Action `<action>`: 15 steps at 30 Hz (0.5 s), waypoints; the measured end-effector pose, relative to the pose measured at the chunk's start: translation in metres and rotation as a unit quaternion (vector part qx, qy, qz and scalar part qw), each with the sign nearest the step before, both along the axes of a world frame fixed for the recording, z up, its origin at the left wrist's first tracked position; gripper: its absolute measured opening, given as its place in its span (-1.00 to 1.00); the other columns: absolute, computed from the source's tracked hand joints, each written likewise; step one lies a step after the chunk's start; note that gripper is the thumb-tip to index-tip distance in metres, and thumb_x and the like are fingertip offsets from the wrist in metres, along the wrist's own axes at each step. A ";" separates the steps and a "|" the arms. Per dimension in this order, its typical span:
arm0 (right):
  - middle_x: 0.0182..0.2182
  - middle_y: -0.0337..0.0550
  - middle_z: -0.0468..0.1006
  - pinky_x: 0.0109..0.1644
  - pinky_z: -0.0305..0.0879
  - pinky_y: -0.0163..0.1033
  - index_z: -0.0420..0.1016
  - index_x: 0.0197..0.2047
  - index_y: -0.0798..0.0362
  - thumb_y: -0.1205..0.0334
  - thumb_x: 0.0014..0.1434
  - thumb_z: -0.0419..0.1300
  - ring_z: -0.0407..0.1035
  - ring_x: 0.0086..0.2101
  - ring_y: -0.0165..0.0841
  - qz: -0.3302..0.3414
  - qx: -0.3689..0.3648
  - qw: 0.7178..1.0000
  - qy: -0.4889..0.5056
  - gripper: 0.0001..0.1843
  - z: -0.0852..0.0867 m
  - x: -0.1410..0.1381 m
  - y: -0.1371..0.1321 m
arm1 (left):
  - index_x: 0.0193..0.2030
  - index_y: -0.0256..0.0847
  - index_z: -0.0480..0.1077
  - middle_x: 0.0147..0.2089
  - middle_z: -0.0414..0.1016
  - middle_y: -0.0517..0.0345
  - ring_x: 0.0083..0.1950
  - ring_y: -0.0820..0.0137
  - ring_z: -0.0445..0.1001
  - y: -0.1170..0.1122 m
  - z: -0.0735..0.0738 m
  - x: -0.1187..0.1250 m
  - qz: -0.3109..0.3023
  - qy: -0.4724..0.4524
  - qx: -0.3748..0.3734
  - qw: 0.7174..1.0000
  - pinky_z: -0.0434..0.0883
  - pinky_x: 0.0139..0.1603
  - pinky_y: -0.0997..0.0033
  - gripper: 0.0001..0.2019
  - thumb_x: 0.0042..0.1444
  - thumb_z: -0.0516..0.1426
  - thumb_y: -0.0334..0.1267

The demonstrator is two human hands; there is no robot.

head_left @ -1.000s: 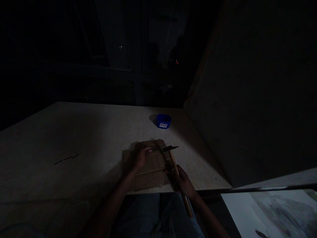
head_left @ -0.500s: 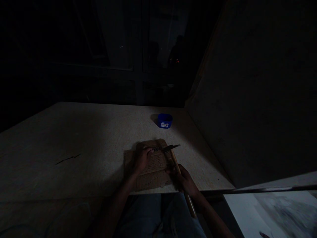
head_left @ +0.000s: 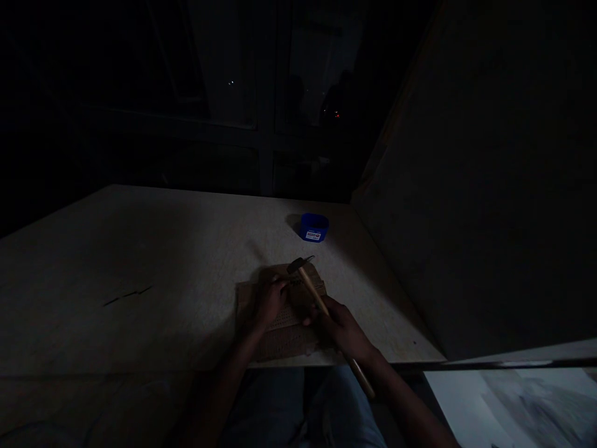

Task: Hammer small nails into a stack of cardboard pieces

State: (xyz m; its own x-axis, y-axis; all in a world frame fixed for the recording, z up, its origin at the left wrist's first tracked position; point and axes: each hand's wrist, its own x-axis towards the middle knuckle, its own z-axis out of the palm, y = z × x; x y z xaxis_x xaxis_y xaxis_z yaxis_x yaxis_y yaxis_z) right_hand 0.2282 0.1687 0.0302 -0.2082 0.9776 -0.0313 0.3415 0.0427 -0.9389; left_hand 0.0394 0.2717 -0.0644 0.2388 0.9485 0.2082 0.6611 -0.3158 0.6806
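Writing on the blue tub (head_left: 314, 227) is all I can find for labels: a small white sticker with a dash of red on its near face, too small and dim for me to read. The tub stands near the far right corner of the table (head_left: 140, 261), well apart from the hands.

At the near edge of the table lies a brown perforated board (head_left: 284, 314), rows of small holes across it. My left hand (head_left: 270, 305) rests on it, fingertips pinched together at the board's far end on something tiny; it may be a nail, though the dark hides it. My right hand (head_left: 342, 330) is clamped around the wooden handle of a hammer (head_left: 321, 308), gripping about mid-shaft, with the butt end sticking out past the wrist over the table's near edge. The metal head sits over the far edge of the board, just beside the left fingertips; I cannot tell whether it touches them.

A pale sheet (head_left: 513, 404) shows at the lower right, off the table.
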 end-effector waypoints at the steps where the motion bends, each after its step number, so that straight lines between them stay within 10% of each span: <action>1: -0.36 -0.12 0.62 -0.28 0.38 -0.27 0.52 -0.25 0.05 0.01 0.26 0.13 0.48 -0.30 -0.26 0.002 0.000 1.000 -0.015 -0.71 -0.003 -0.002 0.002 | -0.09 -0.21 0.57 0.03 0.54 -0.03 0.04 0.27 0.49 0.000 -0.001 0.000 -0.001 0.001 0.001 1.000 0.37 0.14 0.26 -0.73 0.20 0.09 -0.48; 8: -0.56 -0.26 0.50 -0.63 0.12 -0.36 0.39 -0.20 0.04 0.01 0.28 0.02 0.25 -0.68 -0.42 -0.046 -0.106 0.993 -0.026 -0.72 -0.018 -0.007 0.005 | -0.23 -0.21 0.60 -0.18 0.55 0.02 -0.12 0.30 0.49 0.000 -0.002 0.001 0.009 0.002 0.027 1.000 0.38 -0.04 0.31 -0.81 0.23 0.12 -0.37; 15: -0.50 -0.21 0.51 -0.40 0.28 -0.31 0.45 -0.24 0.03 0.13 0.20 0.10 0.43 -0.40 -0.28 -0.016 -0.033 0.997 -0.065 -0.82 -0.019 0.001 0.009 | -0.27 -0.19 0.62 -0.22 0.58 0.04 -0.16 0.31 0.50 0.002 0.006 0.000 0.007 0.004 0.009 1.000 0.37 -0.08 0.32 -0.83 0.18 0.16 -0.39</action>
State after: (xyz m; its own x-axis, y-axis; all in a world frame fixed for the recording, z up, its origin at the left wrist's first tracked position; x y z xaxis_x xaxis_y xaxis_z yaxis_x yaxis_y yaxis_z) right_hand 0.2293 0.1776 0.0109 -0.1675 0.9786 -0.1195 0.4599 -0.0296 -0.8875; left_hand 0.0394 0.2737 -0.0581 0.2276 0.9480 0.2227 0.6705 -0.3184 0.6701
